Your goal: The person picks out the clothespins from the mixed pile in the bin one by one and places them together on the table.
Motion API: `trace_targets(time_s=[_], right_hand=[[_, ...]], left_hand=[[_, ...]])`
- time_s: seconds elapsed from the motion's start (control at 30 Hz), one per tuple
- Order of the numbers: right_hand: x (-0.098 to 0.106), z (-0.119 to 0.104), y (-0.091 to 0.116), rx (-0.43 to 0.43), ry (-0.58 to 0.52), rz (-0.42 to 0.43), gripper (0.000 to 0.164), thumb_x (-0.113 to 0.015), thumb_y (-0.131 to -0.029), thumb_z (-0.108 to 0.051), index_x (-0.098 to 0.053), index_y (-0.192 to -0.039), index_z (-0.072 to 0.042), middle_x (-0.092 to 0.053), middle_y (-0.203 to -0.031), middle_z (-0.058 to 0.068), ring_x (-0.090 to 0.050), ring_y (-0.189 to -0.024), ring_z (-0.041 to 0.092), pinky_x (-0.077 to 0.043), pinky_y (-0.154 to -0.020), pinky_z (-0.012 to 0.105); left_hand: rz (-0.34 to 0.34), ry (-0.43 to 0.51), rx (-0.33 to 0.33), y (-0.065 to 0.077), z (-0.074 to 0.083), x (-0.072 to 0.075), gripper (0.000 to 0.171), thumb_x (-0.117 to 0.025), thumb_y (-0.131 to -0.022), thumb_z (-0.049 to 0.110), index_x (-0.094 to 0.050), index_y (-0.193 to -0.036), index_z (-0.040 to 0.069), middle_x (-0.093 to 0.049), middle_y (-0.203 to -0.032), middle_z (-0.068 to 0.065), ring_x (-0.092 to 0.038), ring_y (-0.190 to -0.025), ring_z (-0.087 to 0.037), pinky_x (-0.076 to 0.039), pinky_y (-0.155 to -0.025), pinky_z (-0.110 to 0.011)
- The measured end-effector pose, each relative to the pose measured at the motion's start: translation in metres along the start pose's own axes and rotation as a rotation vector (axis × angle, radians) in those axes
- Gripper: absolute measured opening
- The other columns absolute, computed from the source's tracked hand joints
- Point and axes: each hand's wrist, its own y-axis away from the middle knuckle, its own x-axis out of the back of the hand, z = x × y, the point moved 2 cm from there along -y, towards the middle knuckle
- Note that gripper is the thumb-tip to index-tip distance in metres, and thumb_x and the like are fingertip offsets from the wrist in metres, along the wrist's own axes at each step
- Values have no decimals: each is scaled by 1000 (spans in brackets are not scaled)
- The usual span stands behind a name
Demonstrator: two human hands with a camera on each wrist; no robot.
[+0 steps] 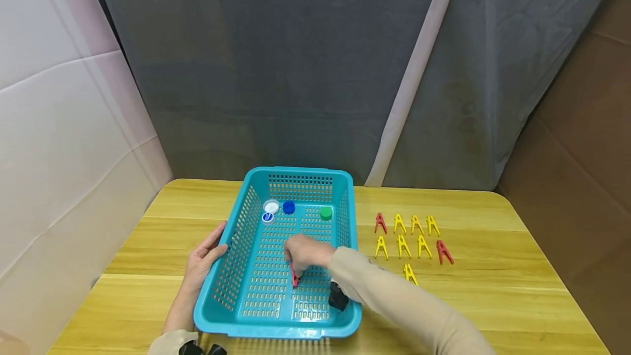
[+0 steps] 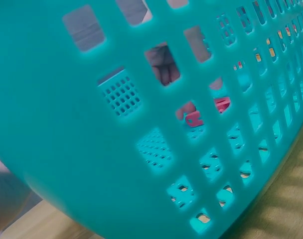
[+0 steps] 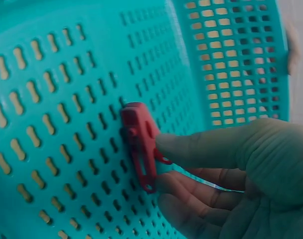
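A blue-green plastic basket (image 1: 276, 333) with slotted sides stands on the wooden table. My left hand (image 1: 198, 262) holds its left side, thumb over the rim and fingers along the outer wall. Inside the basket, my right hand (image 1: 304, 251) pinches a red clothespin (image 3: 140, 147) between thumb and fingers, close over the slotted floor. Through the wall's holes the left wrist view shows parts of the red clothespin (image 2: 194, 119). Towards the basket's far end lie a white cap (image 1: 271, 206), a blue-and-white cap (image 1: 268, 218), a dark blue cap (image 1: 288, 207) and a green cap (image 1: 326, 213).
To the basket's right, several yellow clothespins (image 1: 403, 246) lie in rows on the table (image 1: 493, 289), with a red clothespin (image 1: 380, 223) at the back left and another red clothespin (image 1: 444, 252) at the right. A grey curtain (image 1: 276, 81) hangs behind the table's far edge.
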Motion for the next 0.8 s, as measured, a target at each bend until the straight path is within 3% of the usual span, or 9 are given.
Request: trace_targets(time_s=[0.2,0.3,0.5,0.67,0.8], right_hand=[[-6,-3,-3,14,35,16,37,-66,-67,13,-41,-61,-14,-34,-59,-6,-31,-52,8,-29,-44,18],[-7,-4,-6,19,57,26,36,-63,-68,14,-41,-60,-14,-34,-59,-6,-30,-51,8,-28,-44,18],[-4,-3,-9,32,104,15,22,-74,-68,4,-62,-79,-10,-57,-77,-5,-51,-68,9,-45,-58,18],[-3,-3,-7,67,154,-94,34,-79,-67,2,-66,-93,-15,-59,-85,-8,-52,-75,8,-45,-64,18],[-4,-5,-5,81,191,-123,35,-78,-66,6,-64,-90,-16,-56,-84,-8,-49,-72,9,-44,-60,18]], left_hand=[[0,0,15,-1,0,0,49,-51,-94,-2,-31,-138,-8,-59,-115,23,-54,-106,6,-47,-84,-14],[1,-2,12,-1,0,0,49,-51,-93,-2,-31,-138,-8,-59,-115,23,-54,-105,6,-47,-84,-13],[10,-1,10,0,-1,0,48,-51,-93,-3,-33,-137,-7,-60,-114,23,-55,-105,6,-47,-84,-13],[19,-18,18,0,-1,0,48,-52,-93,-2,-32,-136,-8,-60,-113,24,-54,-105,7,-46,-85,-12],[18,-16,15,0,0,-1,48,-51,-93,-2,-32,-137,-8,-59,-114,24,-54,-105,7,-46,-85,-12]])
